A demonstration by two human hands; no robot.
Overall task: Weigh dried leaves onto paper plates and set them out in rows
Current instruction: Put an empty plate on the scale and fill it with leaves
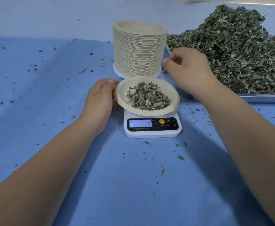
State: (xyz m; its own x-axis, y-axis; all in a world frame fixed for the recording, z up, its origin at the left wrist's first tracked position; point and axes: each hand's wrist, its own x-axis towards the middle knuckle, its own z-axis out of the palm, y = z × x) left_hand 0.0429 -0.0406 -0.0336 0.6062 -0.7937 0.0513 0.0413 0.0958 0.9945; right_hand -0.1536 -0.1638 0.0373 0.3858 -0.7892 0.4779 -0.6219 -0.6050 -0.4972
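Note:
A paper plate (171, 92) holding a small heap of dried leaves (147, 97) sits tilted over the white kitchen scale (153, 128), whose display reads 4. My left hand (101, 98) grips the plate's left rim, thumb on top. My right hand (187, 67) hovers behind and right of the plate, beside the plate stack, with fingers loosely curled and nothing visibly held. A tall stack of empty paper plates (139, 49) stands just behind the scale.
A big pile of dried leaves (234, 51) fills a metal tray (264, 97) at the right. Blue cloth (43, 95) covers the table, strewn with leaf crumbs. A pale wall runs along the back.

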